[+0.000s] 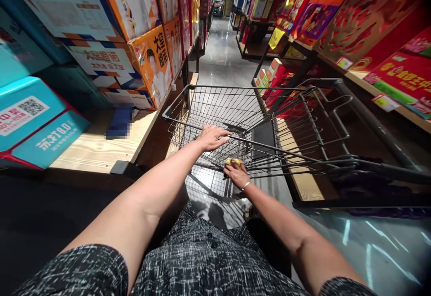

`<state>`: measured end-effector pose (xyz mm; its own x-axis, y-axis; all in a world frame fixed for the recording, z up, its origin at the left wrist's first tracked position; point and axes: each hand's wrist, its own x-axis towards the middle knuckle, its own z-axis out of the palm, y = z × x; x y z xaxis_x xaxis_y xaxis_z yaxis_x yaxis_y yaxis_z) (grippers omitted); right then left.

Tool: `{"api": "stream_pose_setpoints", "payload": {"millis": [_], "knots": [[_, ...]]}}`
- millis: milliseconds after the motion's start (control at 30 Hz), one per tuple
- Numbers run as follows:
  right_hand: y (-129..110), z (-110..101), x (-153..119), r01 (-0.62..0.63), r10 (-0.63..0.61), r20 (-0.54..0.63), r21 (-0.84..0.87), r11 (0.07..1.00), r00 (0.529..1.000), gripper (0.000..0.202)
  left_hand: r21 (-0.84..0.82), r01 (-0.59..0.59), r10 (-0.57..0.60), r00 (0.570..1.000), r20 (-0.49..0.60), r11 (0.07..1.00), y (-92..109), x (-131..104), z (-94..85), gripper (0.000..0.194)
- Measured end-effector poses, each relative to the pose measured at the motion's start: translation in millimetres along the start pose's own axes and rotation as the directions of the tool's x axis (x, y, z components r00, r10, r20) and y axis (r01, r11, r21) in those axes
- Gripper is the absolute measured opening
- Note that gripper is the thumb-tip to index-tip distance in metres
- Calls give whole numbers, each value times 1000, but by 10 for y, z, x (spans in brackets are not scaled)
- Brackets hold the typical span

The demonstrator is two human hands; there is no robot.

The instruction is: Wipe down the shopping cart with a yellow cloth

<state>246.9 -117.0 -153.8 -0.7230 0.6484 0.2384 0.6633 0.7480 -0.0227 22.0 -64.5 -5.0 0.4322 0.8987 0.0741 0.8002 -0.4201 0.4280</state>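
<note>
The right hand (238,174) is closed around a small yellow cloth-like thing (233,161), low against the near side of the shopping cart (273,149), under its top rail; a thin bracelet (246,186) circles the wrist. Fingers hide much of the yellow thing, so I cannot tell exactly what it is. The left hand (213,138) lies open on the cart's near top rail, palm down, fingers reaching over it.

The cart's wire basket shows a dark panel (264,141) inside, and its handle (380,130) runs along the right end. Left of the cart, a wooden shelf (97,154) bears stacked orange cartons (151,67), a turquoise box (43,121) and a small dark-blue item (119,121), partly blurred. Right of the cart, another shelf (358,82) holds red gift boxes (400,78), with a yellow tag (276,38) hanging near. Beyond the cart stretches a shiny grey aisle floor (220,53).
</note>
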Motion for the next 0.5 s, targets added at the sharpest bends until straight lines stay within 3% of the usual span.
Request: {"api": "stream_pose_setpoints", "payload": {"millis": [133, 200, 267, 367, 500], "knots": [[444, -610, -277, -107, 75, -220, -139, 984, 973, 27, -16, 2, -3, 1000, -16, 1000, -82, 5, -1, 40], [636, -899, -434, -202, 135, -349, -163, 966, 928, 26, -20, 5, -6, 1000, -25, 1000, -128, 9, -2, 40], [744, -1058, -554, -290, 193, -459, -149, 946, 867, 23, -26, 13, -14, 999, -38, 1000, -165, 15, -7, 40], [712, -966, -627, -343, 241, -533, -99, 934, 811, 24, -39, 33, -35, 998, -49, 999, -199, 26, -23, 38], [428, -400, -542, -285, 239, -381, -67, 956, 893, 33, -32, 51, -53, 996, -67, 998, -250, 52, -31, 35]]}}
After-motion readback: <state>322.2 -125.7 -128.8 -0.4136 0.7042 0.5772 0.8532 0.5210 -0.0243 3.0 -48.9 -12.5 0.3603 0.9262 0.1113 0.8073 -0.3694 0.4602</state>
